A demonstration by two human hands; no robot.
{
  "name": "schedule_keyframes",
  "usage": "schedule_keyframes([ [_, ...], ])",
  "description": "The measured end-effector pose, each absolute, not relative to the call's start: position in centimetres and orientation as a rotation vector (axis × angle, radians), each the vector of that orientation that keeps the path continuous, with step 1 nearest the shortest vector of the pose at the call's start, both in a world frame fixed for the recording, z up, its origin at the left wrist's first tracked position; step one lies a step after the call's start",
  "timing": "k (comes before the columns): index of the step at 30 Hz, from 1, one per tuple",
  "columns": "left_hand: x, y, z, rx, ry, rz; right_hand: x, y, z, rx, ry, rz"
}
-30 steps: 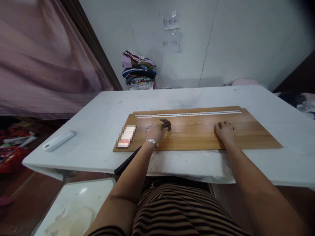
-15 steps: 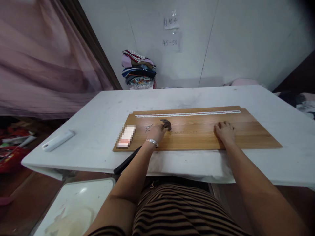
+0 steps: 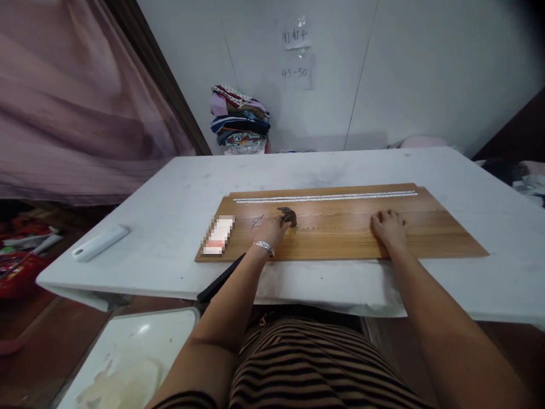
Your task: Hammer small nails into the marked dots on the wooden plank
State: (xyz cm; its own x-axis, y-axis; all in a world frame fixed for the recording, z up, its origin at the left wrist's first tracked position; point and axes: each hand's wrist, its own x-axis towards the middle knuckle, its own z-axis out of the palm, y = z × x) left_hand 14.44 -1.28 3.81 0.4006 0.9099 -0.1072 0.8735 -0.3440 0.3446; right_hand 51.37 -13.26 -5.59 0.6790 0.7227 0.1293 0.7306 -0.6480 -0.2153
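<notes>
A wooden board lies flat on the white table, with a row of small dark marks or nail heads along its middle. On its left part, my left hand is closed on a hammer near the head; the black handle sticks out under my forearm past the board's front edge. Several loose nails lie just left of that hand. Farther right, my right hand rests on the board with its fingers spread and nothing in it. A white measuring strip runs along the board's back.
A blurred-out phone-like object lies on the board's left end. On the white table is a white cylindrical object. Folded clothes are stacked behind the table. A white stool or small table stands at front left.
</notes>
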Motion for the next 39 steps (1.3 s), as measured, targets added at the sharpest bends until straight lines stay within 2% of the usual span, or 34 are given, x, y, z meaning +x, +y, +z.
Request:
schedule_keyframes([
  [39,14.35,-1.48,4.53,2.266,1.57,0.117,51.56,-13.17,-5.73,-2.671,-1.17,-0.028],
])
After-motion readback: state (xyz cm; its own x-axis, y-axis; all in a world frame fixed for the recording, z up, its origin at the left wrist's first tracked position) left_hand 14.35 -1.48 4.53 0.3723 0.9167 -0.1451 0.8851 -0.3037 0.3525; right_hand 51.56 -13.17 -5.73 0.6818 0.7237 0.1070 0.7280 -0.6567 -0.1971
